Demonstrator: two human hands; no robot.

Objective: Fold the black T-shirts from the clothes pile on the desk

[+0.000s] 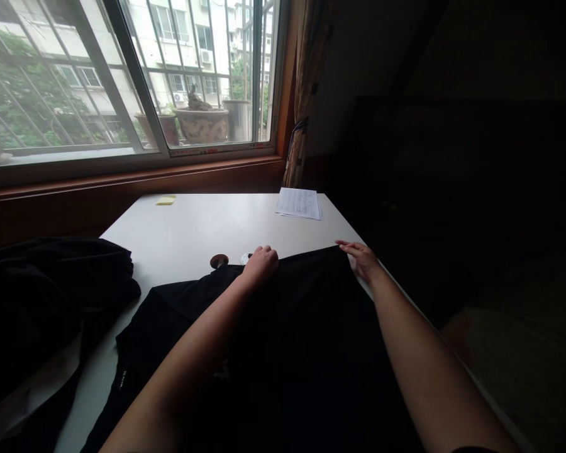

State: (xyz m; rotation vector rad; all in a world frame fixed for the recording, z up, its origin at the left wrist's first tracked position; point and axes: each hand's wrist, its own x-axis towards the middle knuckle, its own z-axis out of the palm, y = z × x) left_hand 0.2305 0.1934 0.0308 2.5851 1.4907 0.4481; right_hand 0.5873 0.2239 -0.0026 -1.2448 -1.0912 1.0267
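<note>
A black T-shirt (306, 327) lies spread over the white table (207, 220), with small pale lettering near its left edge and a faint print mid-body. My left hand (263, 261) is closed on the shirt's far edge, left of the far right corner. At that corner, my right hand (361, 257) pinches the cloth between thumb and fingers. The far edge runs fairly straight between the two hands. My left forearm crosses over the shirt and hides part of it; the near part is very dark.
A heap of dark clothing (51, 296) rests at the left. Papers (299, 203) and a yellow note pad (165, 200) lie at the far side. A round brown-rimmed hole (219, 260) and a small white round item (245, 258) sit beyond the shirt. A barred window (202, 75) stands behind.
</note>
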